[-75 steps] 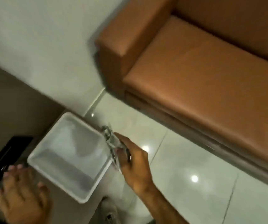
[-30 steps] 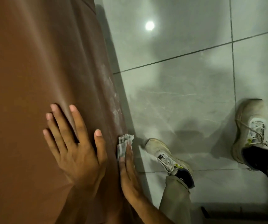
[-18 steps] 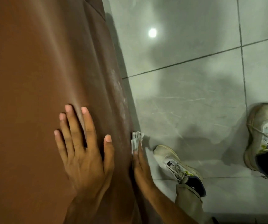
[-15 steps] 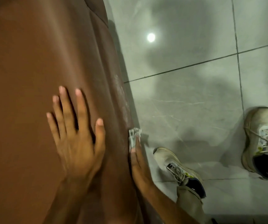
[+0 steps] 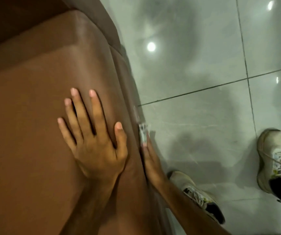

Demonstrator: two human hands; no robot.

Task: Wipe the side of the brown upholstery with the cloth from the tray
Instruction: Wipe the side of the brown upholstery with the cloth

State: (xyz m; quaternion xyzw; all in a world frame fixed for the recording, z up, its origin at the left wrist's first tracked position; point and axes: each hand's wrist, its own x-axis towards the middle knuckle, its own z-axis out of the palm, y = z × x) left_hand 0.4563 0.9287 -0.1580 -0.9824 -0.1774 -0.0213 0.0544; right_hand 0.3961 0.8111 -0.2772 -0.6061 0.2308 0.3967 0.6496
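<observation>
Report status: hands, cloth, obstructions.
Left hand flat, open on brown leather upholstery. Right hand pressing small white patterned cloth against its side. Nothing obstructing.

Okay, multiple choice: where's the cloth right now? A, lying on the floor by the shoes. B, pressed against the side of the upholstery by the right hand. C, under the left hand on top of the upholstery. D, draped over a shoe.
B: the cloth sits under the fingertips of the right hand, flat against the side of the brown upholstery, while the left hand lies bare on top.
</observation>
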